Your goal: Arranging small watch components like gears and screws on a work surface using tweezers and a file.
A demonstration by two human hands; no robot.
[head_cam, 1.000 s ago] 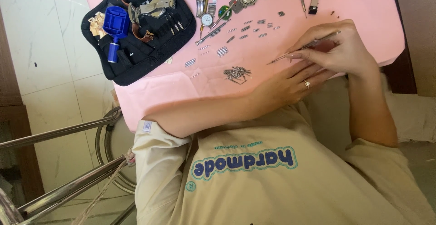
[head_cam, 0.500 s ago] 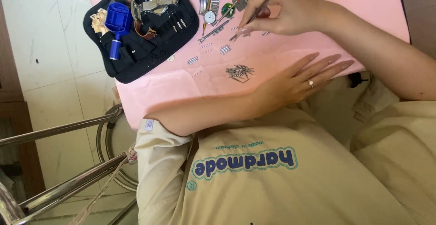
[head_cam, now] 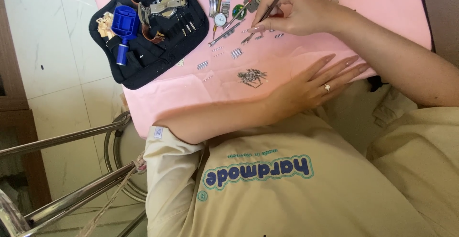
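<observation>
My right hand (head_cam: 299,12) is shut on thin metal tweezers (head_cam: 266,16), whose tip points down at small metal link pieces (head_cam: 260,36) on the pink table top (head_cam: 382,12). My left hand (head_cam: 320,84), with a ring on one finger, lies flat and open on the table's near edge and holds nothing. A small heap of thin metal pins (head_cam: 252,77) sits just left of its fingertips. Watch faces and strap parts (head_cam: 221,12) lie left of my right hand.
A black tool pouch (head_cam: 153,50) with a blue tool (head_cam: 124,26) and a metal watch band lies at the table's left end. More small link pieces (head_cam: 236,53) are scattered mid-table. Metal chair tubes (head_cam: 71,136) stand over the tiled floor at the lower left.
My right hand has carried the tweezers from beside my left hand up and left to the watch parts. My left hand has stayed flat on the table.
</observation>
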